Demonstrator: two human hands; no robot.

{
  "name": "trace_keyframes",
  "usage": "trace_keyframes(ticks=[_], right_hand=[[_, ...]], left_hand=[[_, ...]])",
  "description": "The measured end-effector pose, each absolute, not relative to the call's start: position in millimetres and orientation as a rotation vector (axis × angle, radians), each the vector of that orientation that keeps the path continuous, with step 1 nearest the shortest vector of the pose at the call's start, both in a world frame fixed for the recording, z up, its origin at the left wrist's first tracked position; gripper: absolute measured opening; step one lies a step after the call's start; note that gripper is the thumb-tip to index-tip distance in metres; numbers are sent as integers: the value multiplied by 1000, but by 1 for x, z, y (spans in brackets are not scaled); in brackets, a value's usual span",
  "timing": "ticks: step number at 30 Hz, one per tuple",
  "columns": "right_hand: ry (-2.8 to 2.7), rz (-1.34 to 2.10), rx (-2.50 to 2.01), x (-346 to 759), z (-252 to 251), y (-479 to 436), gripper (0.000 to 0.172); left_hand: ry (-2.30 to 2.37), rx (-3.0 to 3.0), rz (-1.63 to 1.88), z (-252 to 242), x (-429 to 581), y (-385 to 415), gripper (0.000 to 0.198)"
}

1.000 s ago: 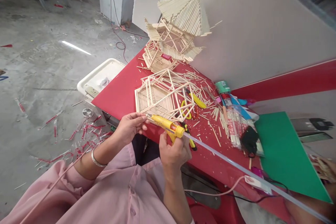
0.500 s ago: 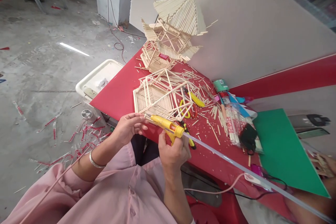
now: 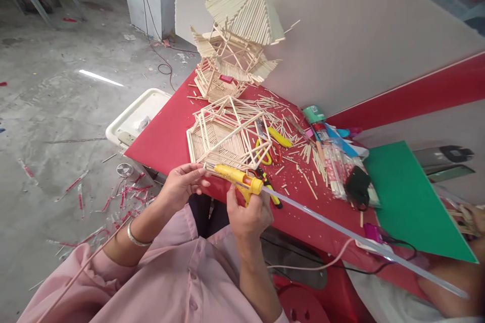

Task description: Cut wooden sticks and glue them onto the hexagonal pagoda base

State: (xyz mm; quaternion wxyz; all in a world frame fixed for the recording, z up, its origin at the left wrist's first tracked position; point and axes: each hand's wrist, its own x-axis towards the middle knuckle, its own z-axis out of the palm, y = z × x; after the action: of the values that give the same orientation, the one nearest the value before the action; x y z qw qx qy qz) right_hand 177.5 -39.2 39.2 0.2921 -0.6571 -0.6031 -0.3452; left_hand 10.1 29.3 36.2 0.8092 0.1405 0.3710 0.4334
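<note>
My right hand [image 3: 250, 214] is wrapped round the grip of a yellow glue gun [image 3: 237, 176], its nozzle pointing left. A long clear glue stick [image 3: 326, 224] sticks out of the gun's back toward the lower right. Just at the nozzle, my left hand [image 3: 182, 184] is closed in a pinch on what looks like a thin wooden stick, mostly hidden by the fingers. Right behind both hands sits an open frame of wooden sticks [image 3: 229, 133] with a slatted base. Farther back rises a tiered stick model with a pointed roof [image 3: 246, 15].
Loose sticks [image 3: 273, 111] are scattered over the red table [image 3: 162, 136]. Yellow-handled scissors [image 3: 264, 151], pliers [image 3: 273, 194] and a yellow cutter [image 3: 279, 137] lie beside the frame. Packed sticks [image 3: 337, 171] and a green board [image 3: 413, 202] are at right, near another person's arm [image 3: 454, 282].
The view has shifted slightly, so the table and models appear a little further left. Both hands keep the same hold, with the nozzle still by my left fingertips.
</note>
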Motion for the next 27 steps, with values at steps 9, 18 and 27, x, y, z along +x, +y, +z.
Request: trace_keyframes(ticks=[9, 18, 27], right_hand=[[-1624, -824, -1759, 172, 40, -38, 35], [-1636, -816, -1766, 169, 40, -35, 39], [-1616, -824, -1766, 171, 40, -37, 35]], left_hand=[[815, 318, 929, 35, 11, 30, 31], [811, 320, 918, 37, 10, 29, 31], [810, 317, 924, 37, 10, 29, 31]])
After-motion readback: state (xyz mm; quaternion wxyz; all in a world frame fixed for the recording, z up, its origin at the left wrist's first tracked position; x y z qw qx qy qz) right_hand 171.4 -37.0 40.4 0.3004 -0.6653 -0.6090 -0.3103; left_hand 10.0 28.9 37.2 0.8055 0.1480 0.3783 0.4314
